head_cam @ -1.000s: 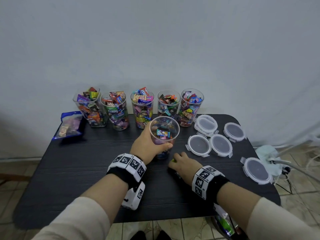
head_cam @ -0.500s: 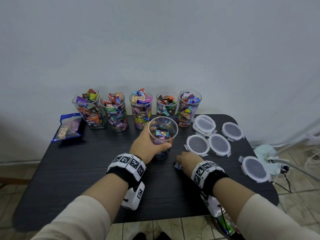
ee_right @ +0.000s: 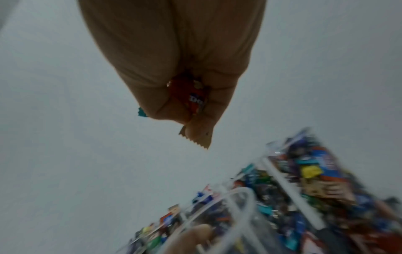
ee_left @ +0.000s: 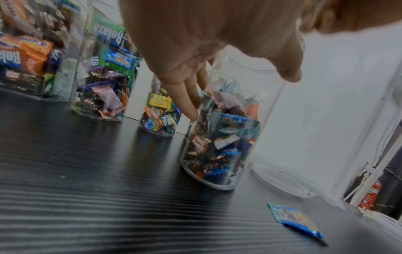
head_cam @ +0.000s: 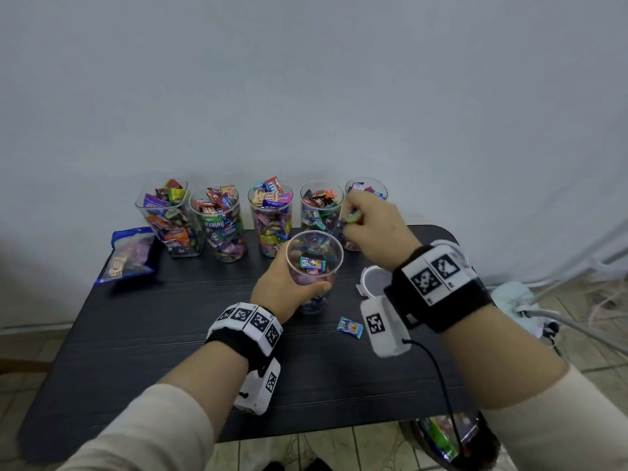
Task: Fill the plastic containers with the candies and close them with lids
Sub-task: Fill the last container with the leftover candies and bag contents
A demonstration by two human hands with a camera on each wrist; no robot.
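My left hand [head_cam: 285,287] grips a clear plastic container [head_cam: 314,266] that stands on the black table [head_cam: 170,334] and is partly filled with wrapped candies [ee_left: 219,141]. My right hand [head_cam: 370,229] is raised above and behind its rim, gripping a few wrapped candies [ee_right: 191,96] in curled fingers. One blue-wrapped candy [head_cam: 350,327] lies loose on the table just right of the container [ee_left: 226,120]. Several full containers [head_cam: 222,222] stand in a row at the back. A round clear lid [head_cam: 375,282] shows partly behind my right wrist.
A blue bag of candies [head_cam: 131,254] lies at the table's back left. Another candy bag [head_cam: 445,436] hangs below the front right edge. Cables and a pale cloth [head_cam: 513,297] lie on the floor to the right. More lids sit hidden behind my right arm.
My right hand has lifted from the table beside the container, carrying candies up and back over the container's rim. One blue candy stays on the table. My left hand keeps its grip.
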